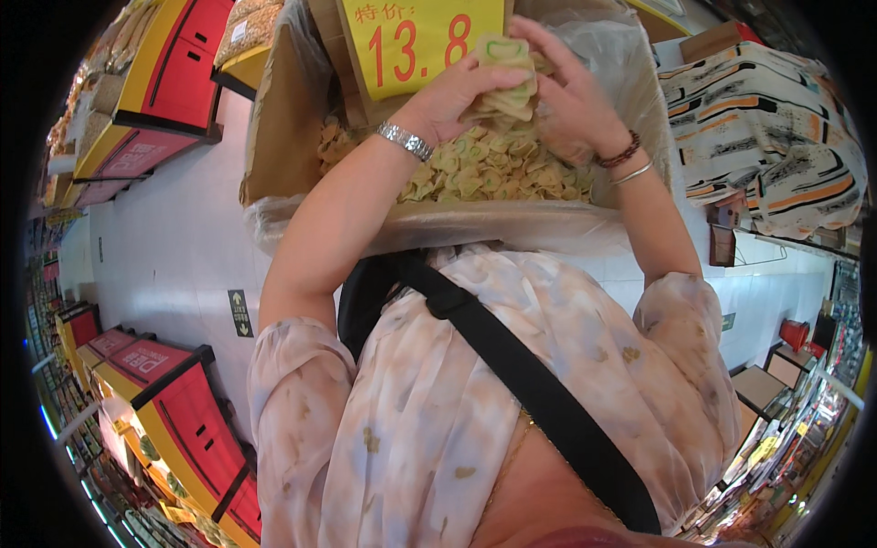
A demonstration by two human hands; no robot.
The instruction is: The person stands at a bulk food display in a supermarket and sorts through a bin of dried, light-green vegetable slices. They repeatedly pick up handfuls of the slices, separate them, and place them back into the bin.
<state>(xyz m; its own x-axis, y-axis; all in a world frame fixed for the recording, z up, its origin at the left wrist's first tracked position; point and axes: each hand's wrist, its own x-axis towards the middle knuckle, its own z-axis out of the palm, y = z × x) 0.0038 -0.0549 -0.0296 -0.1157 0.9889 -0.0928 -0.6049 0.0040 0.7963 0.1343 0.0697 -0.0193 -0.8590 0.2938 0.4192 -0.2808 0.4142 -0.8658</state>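
Observation:
My left hand (449, 96), with a metal watch on its wrist, grips a stack of thin pale crackers (507, 58), some marked with a green ring. The thumb lies across the front of the stack. My right hand (572, 96), slightly blurred, is at the stack's right side with its fingers apart; whether it grips a piece cannot be told. Below both hands, a heap of loose crackers (479, 168) fills the bottom of a cardboard box (277, 151) lined with clear plastic film (438, 226).
A yellow price sign (390, 51) stands in the box behind my left hand. Patterned cloth (760, 130) covers a stand to the right. Red and yellow display stands (181, 61) line the left, one holding bagged goods (250, 27). Pale tiled floor (171, 226) lies between them.

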